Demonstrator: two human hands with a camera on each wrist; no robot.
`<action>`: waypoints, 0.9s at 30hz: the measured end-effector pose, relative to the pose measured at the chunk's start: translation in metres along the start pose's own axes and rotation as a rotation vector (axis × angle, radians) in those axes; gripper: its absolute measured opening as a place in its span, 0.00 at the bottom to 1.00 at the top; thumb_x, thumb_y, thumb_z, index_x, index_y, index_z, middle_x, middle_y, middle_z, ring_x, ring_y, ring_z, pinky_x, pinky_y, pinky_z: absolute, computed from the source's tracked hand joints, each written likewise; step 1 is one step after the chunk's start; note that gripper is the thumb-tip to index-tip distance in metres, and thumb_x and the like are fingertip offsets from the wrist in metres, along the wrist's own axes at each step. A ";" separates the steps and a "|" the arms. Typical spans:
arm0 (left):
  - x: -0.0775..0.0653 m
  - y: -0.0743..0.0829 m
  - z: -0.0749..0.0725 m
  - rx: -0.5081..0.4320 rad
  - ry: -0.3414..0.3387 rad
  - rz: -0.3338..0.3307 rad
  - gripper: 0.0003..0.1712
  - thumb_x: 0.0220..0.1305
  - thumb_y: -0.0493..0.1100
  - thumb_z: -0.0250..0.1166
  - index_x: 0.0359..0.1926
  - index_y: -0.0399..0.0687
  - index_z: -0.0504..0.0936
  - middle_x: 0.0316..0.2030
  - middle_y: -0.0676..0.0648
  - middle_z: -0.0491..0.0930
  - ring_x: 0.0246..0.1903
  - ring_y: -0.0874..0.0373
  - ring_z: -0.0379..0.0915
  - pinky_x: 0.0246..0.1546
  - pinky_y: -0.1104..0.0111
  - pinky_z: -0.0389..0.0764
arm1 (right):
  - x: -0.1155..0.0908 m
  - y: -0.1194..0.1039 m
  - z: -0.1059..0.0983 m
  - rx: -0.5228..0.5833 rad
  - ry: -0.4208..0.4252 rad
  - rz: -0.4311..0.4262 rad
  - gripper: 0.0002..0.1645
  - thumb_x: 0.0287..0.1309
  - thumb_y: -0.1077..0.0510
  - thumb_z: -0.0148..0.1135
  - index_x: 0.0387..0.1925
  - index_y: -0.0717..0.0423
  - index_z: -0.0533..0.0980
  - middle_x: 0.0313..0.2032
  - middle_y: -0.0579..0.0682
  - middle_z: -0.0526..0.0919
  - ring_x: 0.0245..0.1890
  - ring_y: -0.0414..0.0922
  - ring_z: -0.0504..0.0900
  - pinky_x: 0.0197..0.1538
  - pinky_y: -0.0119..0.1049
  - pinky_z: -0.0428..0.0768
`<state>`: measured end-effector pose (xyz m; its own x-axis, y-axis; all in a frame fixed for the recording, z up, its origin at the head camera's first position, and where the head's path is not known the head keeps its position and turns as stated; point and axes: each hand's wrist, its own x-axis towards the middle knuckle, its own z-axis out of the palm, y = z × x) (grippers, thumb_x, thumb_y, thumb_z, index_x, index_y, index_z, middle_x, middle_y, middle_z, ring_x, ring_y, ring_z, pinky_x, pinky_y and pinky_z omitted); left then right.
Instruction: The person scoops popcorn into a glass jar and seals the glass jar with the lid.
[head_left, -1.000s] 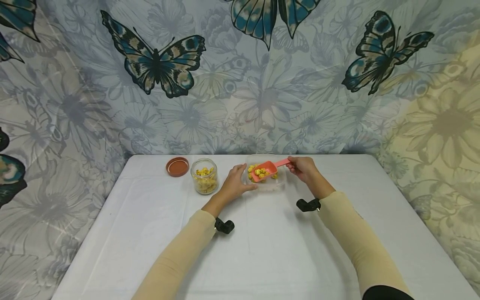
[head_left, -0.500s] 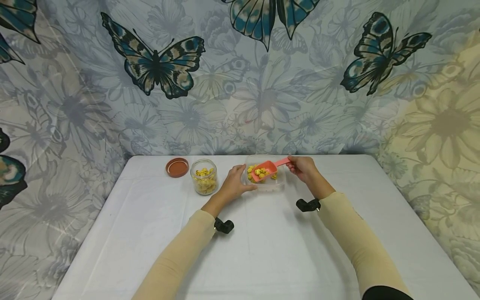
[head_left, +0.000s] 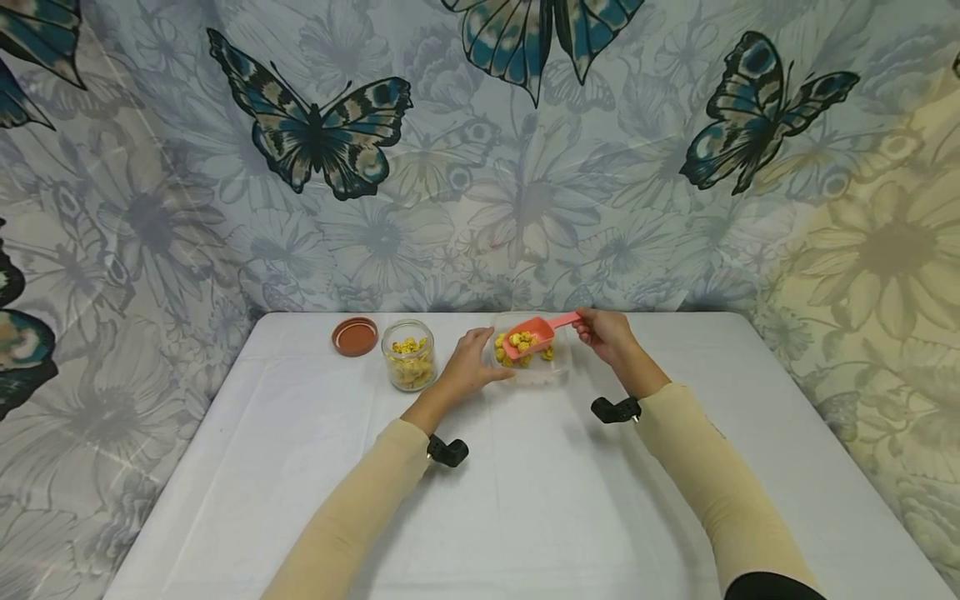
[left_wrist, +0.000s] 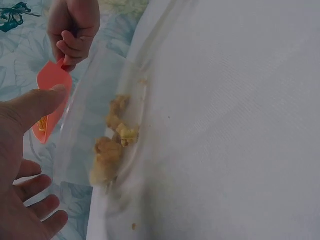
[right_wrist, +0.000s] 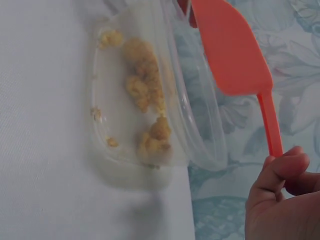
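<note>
My right hand [head_left: 603,335] pinches the handle of a coral-pink scoop [right_wrist: 232,50] between thumb and fingers. The scoop's bowl holds yellow popcorn [head_left: 522,341] and hangs over a clear plastic container [right_wrist: 200,145]. More popcorn [right_wrist: 143,75] lies on that container's floor. My left hand [head_left: 467,365] is at the container's left end, thumb toward the near side and fingers toward the far side. In the left wrist view its fingers [left_wrist: 37,205] are spread and loosely bent; whether they touch the wall is hard to tell.
Left of my left hand stands an uncapped glass jar [head_left: 409,367] partly filled with popcorn. A brown lid [head_left: 355,337] lies beside it. All this is near the back edge of the white-covered table [head_left: 525,500], against a butterfly-print cloth [head_left: 540,208].
The scoop has risen slightly and shifted a little in my right hand's grip over the container. My left hand stays in place. The head view has tilted slightly.
</note>
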<state>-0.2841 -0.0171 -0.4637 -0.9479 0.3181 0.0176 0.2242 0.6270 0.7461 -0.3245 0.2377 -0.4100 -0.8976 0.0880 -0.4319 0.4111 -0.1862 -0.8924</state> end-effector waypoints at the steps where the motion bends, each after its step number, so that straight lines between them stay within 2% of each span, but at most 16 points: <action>1: 0.000 0.001 -0.001 0.003 0.000 0.005 0.52 0.55 0.55 0.73 0.74 0.43 0.57 0.72 0.41 0.57 0.72 0.43 0.52 0.71 0.50 0.61 | -0.001 0.000 0.000 0.003 0.002 0.001 0.09 0.71 0.60 0.51 0.33 0.58 0.75 0.16 0.45 0.79 0.17 0.35 0.72 0.21 0.23 0.72; 10: -0.004 0.017 -0.015 0.045 0.014 -0.008 0.53 0.55 0.58 0.72 0.74 0.44 0.57 0.73 0.40 0.55 0.73 0.43 0.51 0.70 0.50 0.62 | -0.003 -0.005 0.007 0.029 0.019 -0.036 0.10 0.71 0.58 0.51 0.34 0.57 0.75 0.18 0.44 0.79 0.19 0.35 0.73 0.22 0.23 0.72; 20: -0.010 0.031 -0.035 0.024 0.038 -0.001 0.56 0.53 0.60 0.73 0.75 0.44 0.55 0.73 0.40 0.54 0.73 0.43 0.50 0.70 0.49 0.63 | -0.010 -0.015 0.013 0.104 -0.018 -0.064 0.12 0.70 0.59 0.52 0.31 0.59 0.76 0.17 0.45 0.79 0.17 0.35 0.73 0.21 0.23 0.73; 27: -0.014 0.035 -0.051 0.029 0.066 -0.029 0.56 0.52 0.60 0.73 0.75 0.46 0.56 0.74 0.41 0.52 0.74 0.44 0.48 0.69 0.46 0.62 | -0.012 -0.021 0.023 0.144 -0.051 -0.095 0.08 0.70 0.60 0.53 0.38 0.62 0.74 0.18 0.46 0.80 0.17 0.35 0.74 0.20 0.23 0.72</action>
<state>-0.2746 -0.0363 -0.4039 -0.9668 0.2524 0.0402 0.2016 0.6561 0.7272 -0.3263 0.2177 -0.3826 -0.9397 0.0628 -0.3363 0.3005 -0.3182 -0.8991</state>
